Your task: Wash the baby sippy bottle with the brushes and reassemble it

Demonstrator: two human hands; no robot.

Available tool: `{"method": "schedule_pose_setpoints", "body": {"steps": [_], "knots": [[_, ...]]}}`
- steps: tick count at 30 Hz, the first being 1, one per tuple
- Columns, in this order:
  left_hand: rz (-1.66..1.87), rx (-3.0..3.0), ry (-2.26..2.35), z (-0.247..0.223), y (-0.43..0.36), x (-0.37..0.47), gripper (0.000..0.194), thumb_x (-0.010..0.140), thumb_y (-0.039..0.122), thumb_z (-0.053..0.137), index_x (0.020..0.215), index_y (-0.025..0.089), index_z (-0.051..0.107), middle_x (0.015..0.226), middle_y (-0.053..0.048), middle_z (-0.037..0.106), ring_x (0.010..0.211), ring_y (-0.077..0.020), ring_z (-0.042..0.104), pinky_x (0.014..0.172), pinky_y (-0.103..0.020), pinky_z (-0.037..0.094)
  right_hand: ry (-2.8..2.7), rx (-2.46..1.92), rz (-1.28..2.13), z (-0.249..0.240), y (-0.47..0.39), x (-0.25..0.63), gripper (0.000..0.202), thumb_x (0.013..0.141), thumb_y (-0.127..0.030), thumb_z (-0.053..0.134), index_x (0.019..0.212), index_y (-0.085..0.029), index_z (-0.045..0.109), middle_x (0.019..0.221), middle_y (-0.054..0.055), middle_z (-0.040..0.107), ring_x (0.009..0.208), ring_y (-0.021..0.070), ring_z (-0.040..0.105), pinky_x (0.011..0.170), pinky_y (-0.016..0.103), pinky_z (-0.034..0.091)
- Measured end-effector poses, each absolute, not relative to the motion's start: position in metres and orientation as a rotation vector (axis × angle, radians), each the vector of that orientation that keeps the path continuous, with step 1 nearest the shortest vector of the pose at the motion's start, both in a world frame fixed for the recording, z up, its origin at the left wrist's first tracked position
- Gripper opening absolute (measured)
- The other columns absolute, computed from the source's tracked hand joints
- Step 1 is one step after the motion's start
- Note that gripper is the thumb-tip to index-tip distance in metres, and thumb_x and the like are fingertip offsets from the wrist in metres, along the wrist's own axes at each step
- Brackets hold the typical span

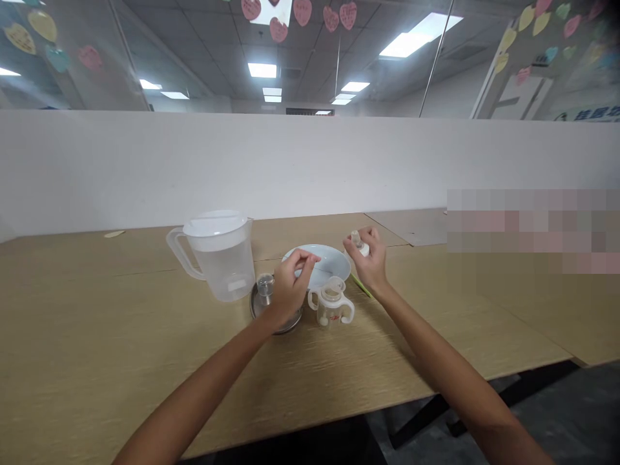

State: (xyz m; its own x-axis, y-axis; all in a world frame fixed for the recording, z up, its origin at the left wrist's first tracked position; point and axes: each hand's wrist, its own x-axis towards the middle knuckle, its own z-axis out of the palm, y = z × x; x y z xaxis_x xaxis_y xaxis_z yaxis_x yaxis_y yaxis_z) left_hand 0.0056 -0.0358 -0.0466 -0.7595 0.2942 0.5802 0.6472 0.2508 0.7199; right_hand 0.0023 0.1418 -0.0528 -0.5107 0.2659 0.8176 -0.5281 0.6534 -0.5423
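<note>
My right hand (372, 261) is raised over the far side of the table and closed around a baby bottle nipple with a white collar (359, 243). My left hand (292, 279) is closed in a pinch above the near rim of a pale bowl (334, 255); what its fingertips hold, if anything, is too small to make out. Between my forearms stands a clear baby bottle (331, 311) with two white handles. Under my left wrist lies a round metal tray (289, 325), partly hidden, with a small clear cup (265, 285) on it.
A lidded translucent pitcher (225, 265) stands left of the tray. Beside the bowl, a thin green stick (361, 285) lies on the wooden table (121, 349). A white partition (217, 161) rises behind. A flat pale piece (115, 234) lies at the far left.
</note>
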Motion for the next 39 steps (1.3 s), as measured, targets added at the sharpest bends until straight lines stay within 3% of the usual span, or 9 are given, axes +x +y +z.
{"method": "schedule_pose_setpoints", "body": {"steps": [4,8,11,14,20,24,31,35,39], "knots": [[-1.432,-0.987,-2.130,-0.101,-0.036,0.014,0.024,0.090,0.036,0.038,0.105,0.019,0.047,0.113,-0.009,0.056,0.107,-0.0180,0.052,0.095,-0.036,0.041,-1.914,0.249,1.161,-0.084,0.133,0.016,0.033,0.085,-0.045,0.044,0.078,-0.018,0.062,0.078,0.006,0.055,0.081,0.0198,0.052,0.075,0.032,0.044],[-1.317,-1.136,-2.174,-0.129,-0.032,0.019,0.052,0.085,0.036,0.051,0.129,0.017,0.029,0.129,-0.014,0.043,0.119,-0.0231,0.043,0.101,-0.041,0.036,-1.942,0.240,1.271,-0.098,0.126,0.017,0.036,0.085,-0.049,0.043,0.088,-0.018,0.062,0.094,0.008,0.061,0.092,0.0212,0.055,0.082,0.034,0.044],[-1.302,-1.076,-2.151,-0.137,-0.028,0.019,0.055,0.081,0.037,0.057,0.126,0.019,0.032,0.124,-0.012,0.046,0.117,-0.0241,0.045,0.100,-0.042,0.036,-1.936,0.214,1.373,-0.103,0.125,0.013,0.038,0.082,-0.052,0.047,0.092,-0.017,0.060,0.101,0.011,0.062,0.094,0.0216,0.057,0.083,0.034,0.045],[-1.406,-0.991,-2.090,-0.140,-0.025,0.018,0.058,0.078,0.038,0.062,0.124,0.020,0.032,0.120,-0.012,0.046,0.111,-0.0226,0.048,0.093,-0.038,0.043,-1.958,0.321,1.420,-0.106,0.125,0.012,0.038,0.081,-0.048,0.051,0.104,-0.017,0.054,0.094,0.009,0.064,0.087,0.0193,0.060,0.081,0.032,0.047],[-1.560,-0.920,-2.078,-0.140,-0.023,0.019,0.064,0.074,0.040,0.066,0.124,0.022,0.031,0.121,-0.012,0.042,0.105,-0.0218,0.050,0.083,-0.034,0.048,-2.053,0.649,1.032,-0.108,0.130,0.015,0.025,0.083,-0.035,0.050,0.101,-0.018,0.056,0.094,0.008,0.064,0.091,0.0194,0.059,0.086,0.034,0.046],[-1.566,-0.909,-2.117,-0.140,-0.024,0.019,0.061,0.075,0.040,0.065,0.123,0.023,0.032,0.121,-0.011,0.042,0.105,-0.0221,0.050,0.082,-0.034,0.048,-2.051,0.666,0.878,-0.107,0.136,0.013,0.027,0.084,-0.037,0.046,0.098,-0.018,0.059,0.093,0.010,0.062,0.089,0.0220,0.056,0.083,0.037,0.045],[-1.508,-0.964,-2.103,-0.141,-0.024,0.018,0.058,0.078,0.040,0.061,0.125,0.022,0.031,0.122,-0.011,0.043,0.109,-0.0220,0.047,0.085,-0.034,0.046,-2.088,0.753,1.079,-0.111,0.140,0.010,0.042,0.089,-0.042,0.036,0.119,-0.018,0.054,0.093,0.008,0.057,0.087,0.0213,0.054,0.083,0.038,0.043],[-1.476,-0.997,-2.096,-0.140,-0.025,0.017,0.057,0.080,0.038,0.060,0.126,0.023,0.031,0.122,-0.010,0.043,0.110,-0.0214,0.046,0.085,-0.034,0.045,-2.026,0.764,1.266,-0.113,0.136,0.010,0.047,0.088,-0.041,0.037,0.129,-0.019,0.041,0.096,0.007,0.058,0.090,0.0205,0.056,0.088,0.037,0.042],[-1.505,-0.968,-2.109,-0.139,-0.025,0.018,0.057,0.078,0.038,0.062,0.125,0.023,0.032,0.120,-0.010,0.044,0.108,-0.0217,0.047,0.083,-0.033,0.046,-1.992,0.634,1.238,-0.118,0.133,0.012,0.042,0.086,-0.038,0.040,0.122,-0.018,0.039,0.093,0.008,0.060,0.091,0.0204,0.058,0.090,0.037,0.042]]}}
